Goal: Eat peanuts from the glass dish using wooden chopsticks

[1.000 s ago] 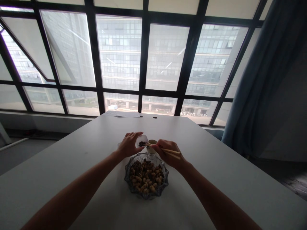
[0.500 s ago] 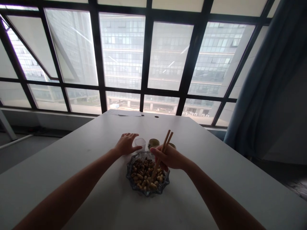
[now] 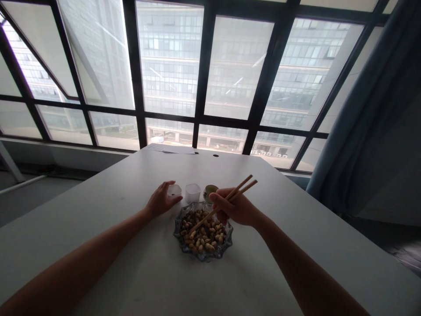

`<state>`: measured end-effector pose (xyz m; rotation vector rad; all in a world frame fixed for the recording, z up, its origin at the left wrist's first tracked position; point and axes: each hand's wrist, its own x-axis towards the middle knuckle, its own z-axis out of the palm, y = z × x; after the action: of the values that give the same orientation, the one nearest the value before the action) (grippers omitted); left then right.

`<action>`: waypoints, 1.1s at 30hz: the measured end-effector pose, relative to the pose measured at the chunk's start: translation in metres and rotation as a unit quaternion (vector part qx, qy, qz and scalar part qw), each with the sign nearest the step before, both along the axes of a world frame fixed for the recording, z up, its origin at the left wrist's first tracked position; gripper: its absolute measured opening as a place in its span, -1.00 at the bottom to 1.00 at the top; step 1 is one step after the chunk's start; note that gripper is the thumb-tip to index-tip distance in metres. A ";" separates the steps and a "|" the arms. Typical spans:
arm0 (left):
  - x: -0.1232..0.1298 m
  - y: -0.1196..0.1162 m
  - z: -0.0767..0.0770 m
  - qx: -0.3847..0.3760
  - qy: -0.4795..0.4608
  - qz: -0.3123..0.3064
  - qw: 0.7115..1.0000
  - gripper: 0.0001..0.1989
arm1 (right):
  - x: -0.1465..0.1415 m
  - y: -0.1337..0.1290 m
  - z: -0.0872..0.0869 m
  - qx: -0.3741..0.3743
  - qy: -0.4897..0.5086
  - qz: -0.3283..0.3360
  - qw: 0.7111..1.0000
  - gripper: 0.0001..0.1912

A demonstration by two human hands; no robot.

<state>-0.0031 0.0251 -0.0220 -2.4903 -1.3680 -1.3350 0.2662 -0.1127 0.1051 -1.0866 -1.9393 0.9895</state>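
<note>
A gridded window wall [image 3: 238, 66] stands beyond the far edge of a white table [image 3: 148, 272], with a blue curtain [image 3: 355, 114] at far right. Papers [image 3: 171, 149] lie near the far left edge.

The right hand [image 3: 238, 210] grips wooden chopsticks [image 3: 242, 184] partway along, slanted so that their tips reach down among the nuts; that hold probably lets the fingers steer them. The left hand [image 3: 159, 202] curves thumb and fingers around the left plastic cup [image 3: 174, 190], perhaps to steady it; whether they press on it, I cannot tell.

A scalloped glass bowl [image 3: 177, 235] sits between the forearms, likely for easy reach from either side. Just beyond it, the middle plastic cup [image 3: 192, 193] and a patterned ceramic cup [image 3: 208, 194] stand upright, seemingly close for short transfers. Smallest are the mixed unshelled nuts [image 3: 209, 247] inside the bowl.
</note>
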 end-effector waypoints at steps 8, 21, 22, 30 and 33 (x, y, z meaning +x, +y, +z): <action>0.002 0.000 -0.003 -0.039 -0.009 0.008 0.999 -0.45 | 0.003 -0.003 0.003 -0.007 -0.098 0.064 0.993 -0.46; 0.001 -0.003 0.000 -0.057 -0.006 0.002 0.998 -0.46 | 0.009 -0.004 0.008 0.063 -0.081 0.017 0.995 -0.47; 0.001 -0.003 0.000 -0.054 -0.005 0.001 0.999 -0.46 | 0.007 -0.004 0.006 0.063 -0.082 0.030 0.994 -0.49; 0.003 -0.006 0.004 -0.056 0.006 0.007 0.998 -0.48 | -0.006 -0.007 0.001 0.093 -0.113 0.068 0.987 -0.49; 0.003 -0.007 0.004 -0.058 0.008 0.011 0.998 -0.47 | -0.007 -0.007 0.000 0.088 -0.119 0.069 0.987 -0.50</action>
<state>-0.0001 0.0184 -0.0176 -2.5428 -1.5063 -1.2633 0.2593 -0.1196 0.1053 -1.0174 -2.2743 0.7706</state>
